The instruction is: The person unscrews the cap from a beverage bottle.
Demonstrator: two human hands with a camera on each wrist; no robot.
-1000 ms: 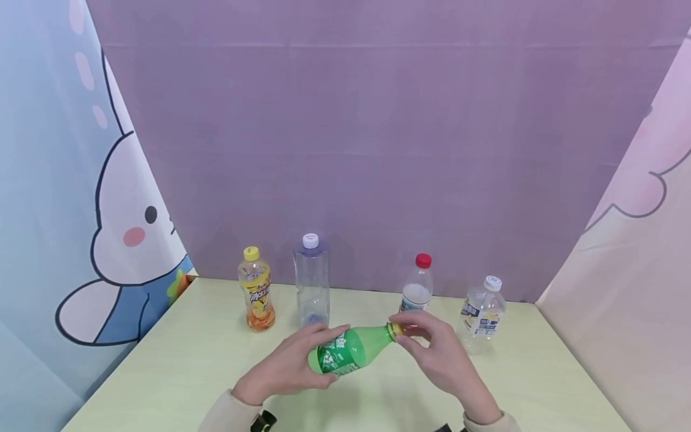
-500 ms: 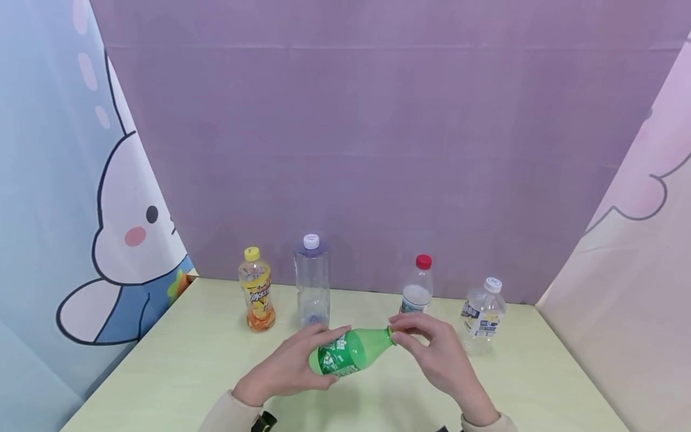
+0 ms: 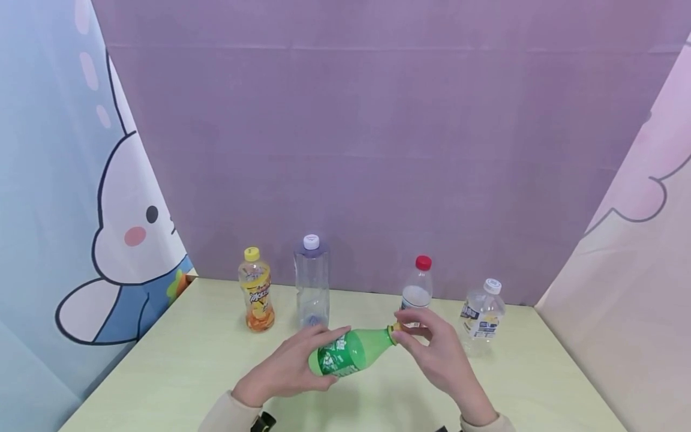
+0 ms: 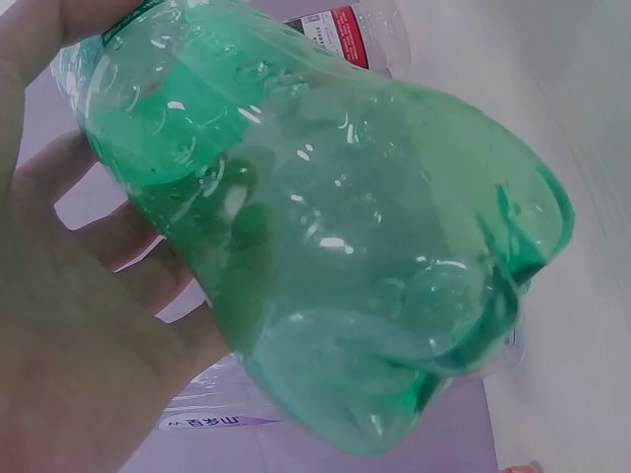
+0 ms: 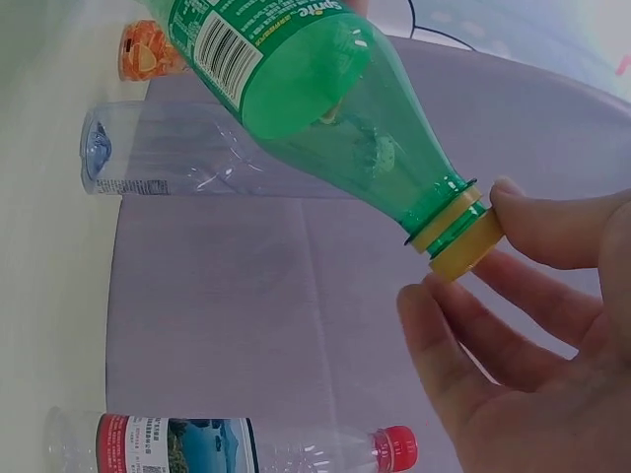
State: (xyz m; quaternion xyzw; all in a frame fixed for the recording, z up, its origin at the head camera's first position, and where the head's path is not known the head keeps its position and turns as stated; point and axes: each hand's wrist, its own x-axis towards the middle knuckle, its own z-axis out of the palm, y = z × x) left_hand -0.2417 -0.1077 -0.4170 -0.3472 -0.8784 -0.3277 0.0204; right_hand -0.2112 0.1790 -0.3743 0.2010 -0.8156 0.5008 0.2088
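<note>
A green Sprite bottle [image 3: 353,351] is held above the table, tilted with its neck pointing right and slightly up. My left hand [image 3: 288,366] grips its body, fingers on the far side and thumb underneath. At the neck, my right hand [image 3: 439,354] pinches the yellow cap [image 5: 465,246] between thumb and fingers. A band of green neck shows between the cap and the yellow ring [image 5: 446,219] below it in the right wrist view. In the left wrist view the bottle's lobed base [image 4: 463,325] is nearest the camera, with the left palm [image 4: 89,345] beside it.
Behind the hands on the pale table [image 3: 178,366] stand an orange-drink bottle [image 3: 260,300], a tall clear bottle [image 3: 313,279], a red-capped bottle [image 3: 417,294] and a white-capped clear bottle [image 3: 480,318]. A purple cloth backdrop [image 3: 356,150] rises at the table's far edge.
The right fingers have shifted around the cap: it was mostly covered half a second ago and shows more now. The left hand and the bottle stay nearly still.
</note>
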